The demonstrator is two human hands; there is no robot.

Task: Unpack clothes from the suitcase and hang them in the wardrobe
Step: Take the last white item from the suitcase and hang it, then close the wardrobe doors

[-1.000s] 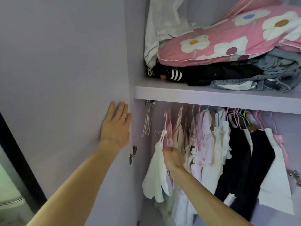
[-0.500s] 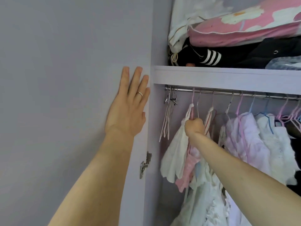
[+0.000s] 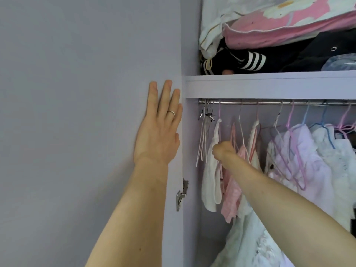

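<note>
A small pink garment (image 3: 231,199) hangs inside the wardrobe (image 3: 190,151), near the left end of the metal rail (image 3: 269,102), on a pink hanger (image 3: 233,132). The right hand (image 3: 223,151) reaches in from the lower right and sits at the foot of that hanger, fingers curled tight round it. The back of the hand faces the camera and is blurred, so the fingertips themselves do not show.

Just left of the hand hangs a white garment (image 3: 211,180), touching the pink one. Further left, against the wardrobe's side wall, a few bare hangers (image 3: 201,145) and some metal clips (image 3: 208,113) hang from the rail. To the right of the hand comes a cream piece (image 3: 255,143), then pale lilac clothes (image 3: 308,155) on lilac hangers, and a blue hanger (image 3: 325,130) over white cloth. A white lacy garment (image 3: 250,237) fills the bottom, under the right forearm.

The left hand (image 3: 158,139) lies flat on the open wardrobe door (image 3: 77,112), fingers straight and together, pointing up, near the door's hinged edge. It holds nothing. A ring (image 3: 171,113) is on one finger. A metal hinge (image 3: 181,195) sits below the hand.

Above the rail is a shelf (image 3: 269,83). On it lie a black garment with white stripes (image 3: 250,61), a pink flowered quilt (image 3: 289,29) on top of that, and white cloth (image 3: 212,33) at the left.
</note>
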